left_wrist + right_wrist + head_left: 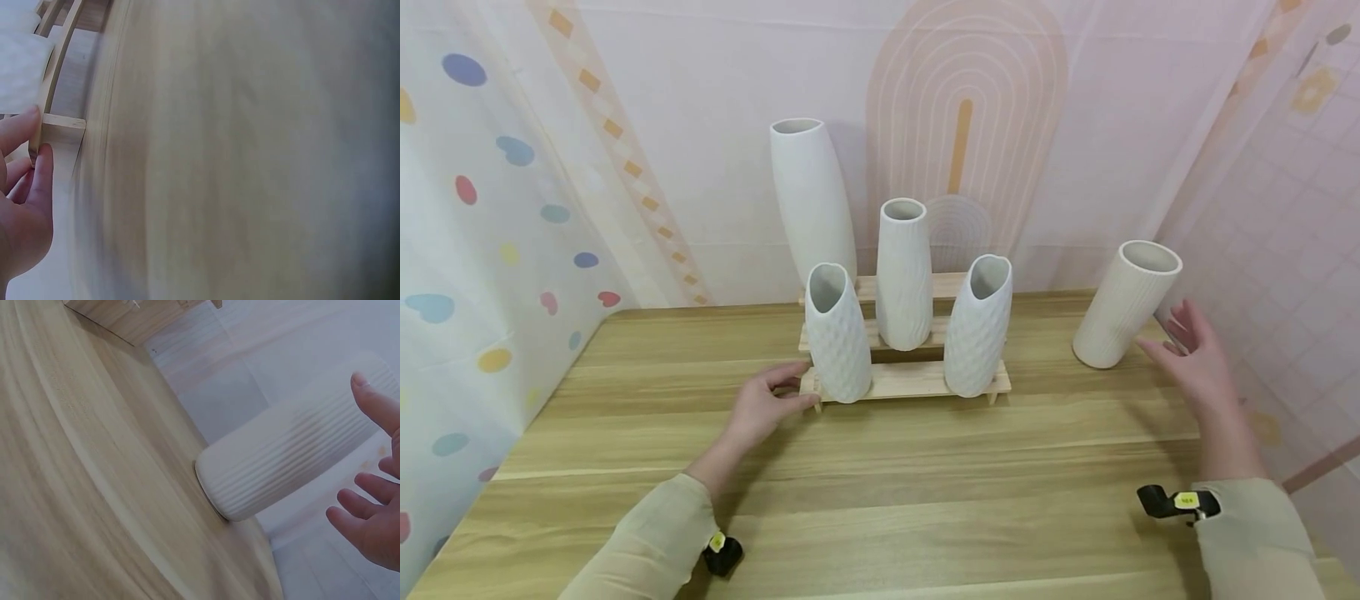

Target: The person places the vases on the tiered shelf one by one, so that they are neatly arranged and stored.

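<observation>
My left hand (766, 406) pinches the left end of the lowest step of a tiered wooden stand (910, 380), thumb and fingers on either side of the slat (56, 69). Two white dimpled vases stand on that step, a left one (841, 350) and a right one (976, 342). On the middle step is a white vase (904, 279) with a round mouth, and a tall white vase (812, 196) rises at the back left. My right hand (1198, 358), fingers spread, is beside a white ribbed vase (294, 447) standing on the table, apart from it.
The wood-grain table (880, 500) runs back to a patterned cloth (715, 100) hanging behind the stand. Similar cloths hang at the left (475, 250) and right (1285, 250) sides. A wrist camera (722, 554) is strapped on the left sleeve, another (1176, 502) on the right.
</observation>
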`<state>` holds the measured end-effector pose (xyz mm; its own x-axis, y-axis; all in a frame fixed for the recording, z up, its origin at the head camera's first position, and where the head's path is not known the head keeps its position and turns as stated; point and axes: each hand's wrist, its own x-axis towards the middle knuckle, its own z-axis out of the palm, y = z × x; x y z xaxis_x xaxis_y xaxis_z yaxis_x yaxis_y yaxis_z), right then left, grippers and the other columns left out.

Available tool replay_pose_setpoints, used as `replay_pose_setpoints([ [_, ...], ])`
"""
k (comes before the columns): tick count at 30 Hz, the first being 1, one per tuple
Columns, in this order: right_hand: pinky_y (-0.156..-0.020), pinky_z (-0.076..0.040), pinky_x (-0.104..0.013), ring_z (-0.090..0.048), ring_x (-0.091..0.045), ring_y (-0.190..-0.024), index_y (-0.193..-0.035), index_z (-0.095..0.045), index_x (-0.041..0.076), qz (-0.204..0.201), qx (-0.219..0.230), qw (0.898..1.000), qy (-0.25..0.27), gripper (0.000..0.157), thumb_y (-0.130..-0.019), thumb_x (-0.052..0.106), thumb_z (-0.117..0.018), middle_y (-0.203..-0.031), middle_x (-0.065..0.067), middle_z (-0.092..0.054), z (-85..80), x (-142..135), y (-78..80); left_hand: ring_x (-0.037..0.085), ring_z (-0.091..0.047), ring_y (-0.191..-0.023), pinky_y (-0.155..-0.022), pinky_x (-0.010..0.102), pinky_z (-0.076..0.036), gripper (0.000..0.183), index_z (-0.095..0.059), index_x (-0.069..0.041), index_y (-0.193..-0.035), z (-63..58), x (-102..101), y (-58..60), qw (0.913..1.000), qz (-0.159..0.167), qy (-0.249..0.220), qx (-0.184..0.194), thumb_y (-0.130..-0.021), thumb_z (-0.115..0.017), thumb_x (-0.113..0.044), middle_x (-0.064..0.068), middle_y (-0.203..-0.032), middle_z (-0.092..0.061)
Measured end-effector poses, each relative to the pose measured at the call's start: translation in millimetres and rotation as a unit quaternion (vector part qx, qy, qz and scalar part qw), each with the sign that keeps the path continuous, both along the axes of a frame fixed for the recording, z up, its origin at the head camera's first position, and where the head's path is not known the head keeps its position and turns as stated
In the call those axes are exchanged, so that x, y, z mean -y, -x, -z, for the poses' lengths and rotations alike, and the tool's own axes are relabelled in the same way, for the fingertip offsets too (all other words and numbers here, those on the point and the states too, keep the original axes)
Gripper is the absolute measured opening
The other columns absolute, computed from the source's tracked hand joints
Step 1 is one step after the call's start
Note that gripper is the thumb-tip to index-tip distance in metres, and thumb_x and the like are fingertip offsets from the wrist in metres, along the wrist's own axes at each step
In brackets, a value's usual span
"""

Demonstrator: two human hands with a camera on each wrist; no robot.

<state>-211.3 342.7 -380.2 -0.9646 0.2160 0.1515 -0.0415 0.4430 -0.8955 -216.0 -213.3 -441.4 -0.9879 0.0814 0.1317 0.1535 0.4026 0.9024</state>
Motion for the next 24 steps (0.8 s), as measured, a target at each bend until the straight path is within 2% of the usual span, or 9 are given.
replay_pose_setpoints([
  [6,-0.117,-0.025,-0.044,-0.023,-0.039,-0.145,-0.159,-0.006,0.007,-0.006,-0.016,1.000,0.012,0.091,-0.095,0.024,-0.068,-0.160,-0.025,-0.016,-4.3,7,17.4,0.034,-0.061,-0.109,-0.090,0.031,-0.054,0.055,-0.063,0.003,-0.129,-1.3,0,-0.9,1.0000,0.007,-0.005,-0.001,-0.080,-0.084,-0.009,0.022,-0.131,-0.059],
  [7,-0.116,-0.024,-0.050,-0.023,-0.040,-0.144,-0.159,-0.007,0.008,-0.006,-0.016,1.000,0.014,0.091,-0.094,0.025,-0.069,-0.160,-0.025,-0.017,-5.3,8,20.4,0.034,-0.061,-0.109,-0.090,0.033,-0.053,0.055,-0.063,0.003,-0.130,-1.5,0,-1.0,1.0000,0.007,-0.004,0.000,-0.080,-0.084,-0.009,0.022,-0.131,-0.058],
  [11,-0.115,-0.026,-0.053,-0.028,-0.042,-0.142,-0.159,-0.014,0.013,-0.003,-0.014,1.000,0.010,0.090,-0.092,0.029,-0.071,-0.156,-0.025,-0.025,-6.3,10,31.0,0.034,-0.061,-0.109,-0.090,0.034,-0.054,0.055,-0.062,0.003,-0.130,-0.6,0,-0.1,1.0000,0.007,-0.002,0.000,-0.081,-0.083,-0.009,0.022,-0.131,-0.058],
  [14,-0.112,-0.032,-0.050,-0.036,-0.040,-0.134,-0.158,-0.018,0.011,0.002,-0.016,1.000,0.002,0.087,-0.092,0.029,-0.072,-0.149,-0.025,-0.033,-3.0,12,36.7,0.034,-0.062,-0.108,-0.087,0.027,-0.054,0.054,-0.063,0.003,-0.129,0.5,0,0.6,1.0000,0.006,-0.005,0.002,-0.081,-0.083,-0.009,0.022,-0.131,-0.059],
  [18,-0.100,-0.040,-0.037,-0.044,-0.032,-0.121,-0.155,-0.022,0.008,0.015,-0.021,1.000,-0.007,0.084,-0.091,0.027,-0.072,-0.139,-0.019,-0.040,3.4,14,40.3,0.034,-0.063,-0.106,-0.083,0.019,-0.052,0.053,-0.064,0.003,-0.128,0.9,0,0.9,0.9999,0.005,-0.009,0.005,-0.080,-0.084,-0.009,0.022,-0.129,-0.060],
  [21,-0.091,-0.041,-0.029,-0.045,-0.027,-0.117,-0.154,-0.023,0.006,0.018,-0.026,0.999,-0.008,0.084,-0.090,0.026,-0.073,-0.137,-0.016,-0.041,6.4,16,41.9,0.034,-0.064,-0.105,-0.081,0.018,-0.052,0.053,-0.065,0.003,-0.127,1.4,1,1.2,1.0000,0.002,-0.007,0.005,-0.079,-0.084,-0.009,0.022,-0.128,-0.061],
  [24,-0.088,-0.040,-0.026,-0.046,-0.026,-0.116,-0.153,-0.023,0.004,0.019,-0.028,0.999,-0.011,0.083,-0.090,0.026,-0.073,-0.136,-0.015,-0.041,7.9,17,43.3,0.033,-0.063,-0.105,-0.081,0.018,-0.052,0.053,-0.065,0.003,-0.127,1.6,1,1.2,1.0000,0.000,-0.004,0.006,-0.079,-0.084,-0.010,0.022,-0.128,-0.061],
])
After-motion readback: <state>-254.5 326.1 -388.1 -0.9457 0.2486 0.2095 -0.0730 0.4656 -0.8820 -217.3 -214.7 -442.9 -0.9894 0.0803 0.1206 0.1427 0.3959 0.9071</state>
